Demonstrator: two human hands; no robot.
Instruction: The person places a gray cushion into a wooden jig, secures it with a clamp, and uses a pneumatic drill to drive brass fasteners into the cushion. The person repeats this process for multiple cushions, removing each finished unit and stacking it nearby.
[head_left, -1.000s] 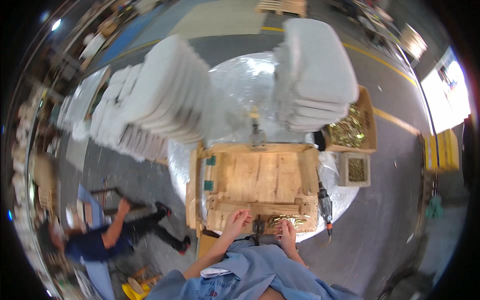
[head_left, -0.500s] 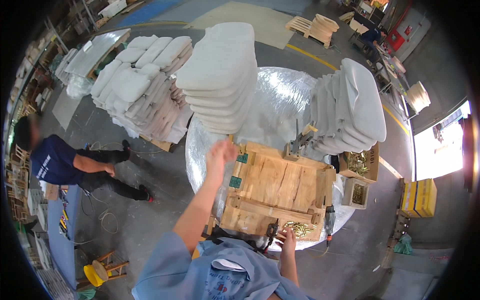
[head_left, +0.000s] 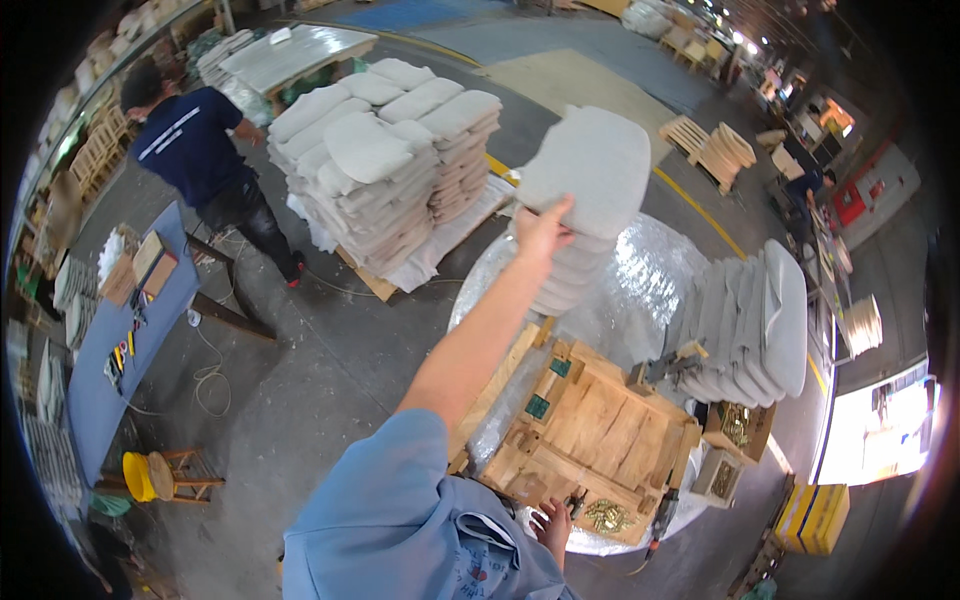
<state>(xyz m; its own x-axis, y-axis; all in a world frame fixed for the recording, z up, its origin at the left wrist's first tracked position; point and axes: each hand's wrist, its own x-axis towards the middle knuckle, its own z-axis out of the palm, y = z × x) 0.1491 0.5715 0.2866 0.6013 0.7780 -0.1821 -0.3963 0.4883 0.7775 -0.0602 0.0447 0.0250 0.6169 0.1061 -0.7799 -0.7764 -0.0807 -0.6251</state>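
At the near edge of the top pale grey seat pad (head_left: 590, 165) on the middle stack, my left hand (head_left: 543, 230) grips with thumb and fingers, the arm stretched out far ahead. My right hand (head_left: 550, 528) is low by the front edge of the wooden jig (head_left: 600, 420), its fingers apart and nothing visible in them. Next to those fingers is a small black clamp (head_left: 577, 500). Loose brass-coloured fasteners (head_left: 610, 516) lie in a heap on the jig's near corner. A power screwdriver (head_left: 664, 515) rests along its right side.
More pads stand on edge (head_left: 750, 325) at the right. A large pad pile (head_left: 380, 170) sits on a pallet at the left, with a co-worker (head_left: 200, 150) beyond it. Boxes of fasteners (head_left: 738, 428) flank the jig. A blue table (head_left: 120, 350) and a stool (head_left: 170, 477) are at the left.
My left hand has gone from above the jig's left corner forward to the stack and taken hold of the top pad. The view has swung left. The co-worker has turned away.
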